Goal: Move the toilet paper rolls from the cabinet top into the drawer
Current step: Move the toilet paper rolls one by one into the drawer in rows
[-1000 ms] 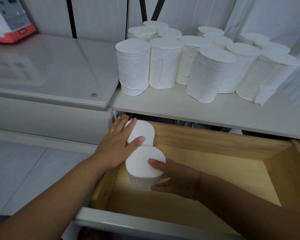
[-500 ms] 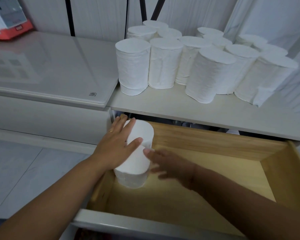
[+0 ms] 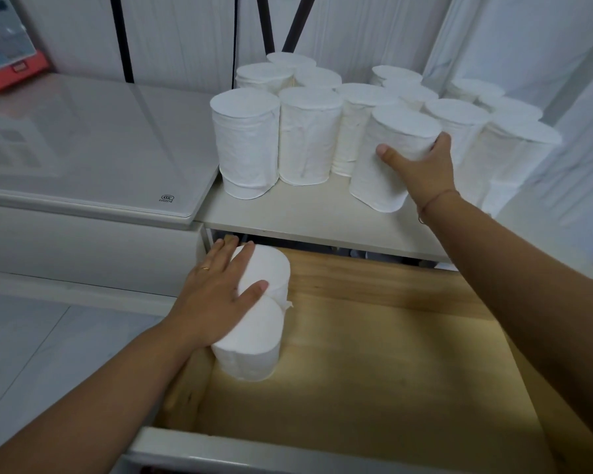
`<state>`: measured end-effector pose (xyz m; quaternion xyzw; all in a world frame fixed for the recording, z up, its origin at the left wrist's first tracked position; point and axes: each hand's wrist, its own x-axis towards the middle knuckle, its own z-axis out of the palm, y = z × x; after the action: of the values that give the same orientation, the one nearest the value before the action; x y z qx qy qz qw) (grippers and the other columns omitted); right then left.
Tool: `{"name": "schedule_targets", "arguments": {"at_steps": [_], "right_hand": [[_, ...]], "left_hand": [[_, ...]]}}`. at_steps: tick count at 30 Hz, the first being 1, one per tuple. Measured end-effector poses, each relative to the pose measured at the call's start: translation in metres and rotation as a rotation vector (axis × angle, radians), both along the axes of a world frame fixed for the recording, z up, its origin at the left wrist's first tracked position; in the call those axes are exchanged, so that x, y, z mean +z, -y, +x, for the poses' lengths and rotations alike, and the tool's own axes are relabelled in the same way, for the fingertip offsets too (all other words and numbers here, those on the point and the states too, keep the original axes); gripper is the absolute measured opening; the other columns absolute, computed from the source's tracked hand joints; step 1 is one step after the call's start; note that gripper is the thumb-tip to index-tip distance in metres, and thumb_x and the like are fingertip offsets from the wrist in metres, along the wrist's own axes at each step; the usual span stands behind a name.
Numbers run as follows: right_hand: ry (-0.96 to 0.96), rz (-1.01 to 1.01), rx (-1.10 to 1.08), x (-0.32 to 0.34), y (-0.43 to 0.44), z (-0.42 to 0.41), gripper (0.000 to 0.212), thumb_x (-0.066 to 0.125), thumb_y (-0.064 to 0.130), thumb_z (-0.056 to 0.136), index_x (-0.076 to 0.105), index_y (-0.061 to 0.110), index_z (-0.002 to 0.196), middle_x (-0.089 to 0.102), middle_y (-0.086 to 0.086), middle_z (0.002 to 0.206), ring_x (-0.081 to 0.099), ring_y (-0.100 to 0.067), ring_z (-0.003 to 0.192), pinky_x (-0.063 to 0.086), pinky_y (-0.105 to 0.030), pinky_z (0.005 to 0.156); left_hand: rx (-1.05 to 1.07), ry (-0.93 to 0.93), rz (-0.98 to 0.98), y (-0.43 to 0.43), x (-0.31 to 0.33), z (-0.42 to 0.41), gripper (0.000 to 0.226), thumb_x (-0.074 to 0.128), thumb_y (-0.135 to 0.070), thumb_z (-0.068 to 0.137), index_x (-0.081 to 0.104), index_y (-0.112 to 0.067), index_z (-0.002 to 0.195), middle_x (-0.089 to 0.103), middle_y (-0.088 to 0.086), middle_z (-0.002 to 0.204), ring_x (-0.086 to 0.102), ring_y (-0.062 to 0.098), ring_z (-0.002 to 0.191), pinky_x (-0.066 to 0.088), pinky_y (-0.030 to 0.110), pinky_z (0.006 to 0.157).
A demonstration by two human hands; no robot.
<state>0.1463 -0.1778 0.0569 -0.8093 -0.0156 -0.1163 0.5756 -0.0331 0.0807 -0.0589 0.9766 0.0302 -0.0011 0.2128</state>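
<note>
Two rolls (image 3: 254, 323) stand upright in the drawer's (image 3: 391, 354) near-left corner, the left hand (image 3: 216, 299) flat on their tops, holding nothing. The right hand (image 3: 421, 165) wraps the front roll (image 3: 387, 155) on the surface (image 3: 288, 213); behind that grip over a dozen rolls wait, so most work remains.

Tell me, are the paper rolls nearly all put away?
Not nearly. Two white toilet paper rolls stand in the wooden drawer, steadied by the left hand. The right hand grips a third roll. Over a dozen remain on the cabinet top.
</note>
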Motion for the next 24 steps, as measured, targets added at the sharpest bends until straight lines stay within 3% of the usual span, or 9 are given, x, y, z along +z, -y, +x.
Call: {"name": "schedule_targets", "arguments": {"at_steps": [5, 10, 13, 17, 21, 24], "right_hand": [[0.002, -0.028, 0.132, 0.001, -0.003, -0.009, 0.084, 0.084, 0.033, 0.067, 0.038, 0.014, 0.134, 0.052, -0.001, 0.134, 0.051, -0.016, 0.121, 0.044, -0.04, 0.104], [-0.095, 0.026, 0.641, 0.001, 0.019, -0.069, 0.081, 0.084, 0.024, 0.063, 0.046, 0.017, 0.135, 0.063, -0.002, 0.126, 0.061, -0.018, 0.115, 0.054, -0.038, 0.093], [-0.195, 0.01, 0.872, -0.005, 0.039, -0.106, 0.074, 0.085, 0.028, 0.061, 0.055, 0.026, 0.129, 0.065, 0.0, 0.126, 0.061, -0.017, 0.116, 0.053, -0.027, 0.089], [-0.311, -0.185, 0.843, -0.05, 0.049, -0.132, 0.077, 0.087, 0.014, 0.062, 0.049, 0.039, 0.124, 0.064, 0.019, 0.118, 0.058, -0.001, 0.112, 0.05, -0.013, 0.085], [-0.396, -0.236, 0.772, -0.096, 0.046, -0.14, 0.083, 0.084, 0.002, 0.064, 0.043, 0.034, 0.128, 0.058, 0.015, 0.124, 0.054, -0.001, 0.116, 0.049, -0.025, 0.096], [-0.429, -0.261, 0.812, -0.112, 0.047, -0.144, 0.084, 0.083, 0.0, 0.066, 0.039, 0.037, 0.127, 0.054, 0.016, 0.126, 0.052, 0.005, 0.116, 0.048, -0.023, 0.097]], "left_hand": [[0.002, -0.001, -0.035, 0.0, 0.001, 0.0, 0.072, 0.024, -0.067, 0.086, 0.002, -0.038, 0.148, -0.009, -0.01, 0.158, -0.013, 0.007, 0.143, 0.006, 0.038, 0.115], [-0.003, 0.009, -0.077, 0.0, 0.002, -0.001, 0.071, 0.03, -0.064, 0.088, 0.003, -0.038, 0.148, -0.008, -0.011, 0.158, -0.014, 0.006, 0.142, 0.007, 0.036, 0.114], [-0.002, 0.006, -0.085, 0.001, 0.002, -0.001, 0.07, 0.031, -0.063, 0.089, 0.004, -0.037, 0.148, -0.007, -0.011, 0.158, -0.014, 0.006, 0.142, 0.007, 0.035, 0.114], [-0.001, 0.009, -0.08, 0.001, 0.002, -0.001, 0.07, 0.031, -0.063, 0.088, 0.005, -0.037, 0.148, -0.007, -0.011, 0.158, -0.013, 0.006, 0.142, 0.007, 0.035, 0.113], [0.009, 0.009, -0.087, 0.0, 0.0, 0.0, 0.069, 0.032, -0.063, 0.088, 0.006, -0.039, 0.148, -0.007, -0.013, 0.158, -0.013, 0.004, 0.142, 0.009, 0.035, 0.113], [0.006, 0.013, -0.082, -0.001, -0.001, 0.001, 0.07, 0.032, -0.064, 0.088, 0.006, -0.039, 0.147, -0.007, -0.012, 0.158, -0.013, 0.004, 0.142, 0.009, 0.036, 0.113]]}}
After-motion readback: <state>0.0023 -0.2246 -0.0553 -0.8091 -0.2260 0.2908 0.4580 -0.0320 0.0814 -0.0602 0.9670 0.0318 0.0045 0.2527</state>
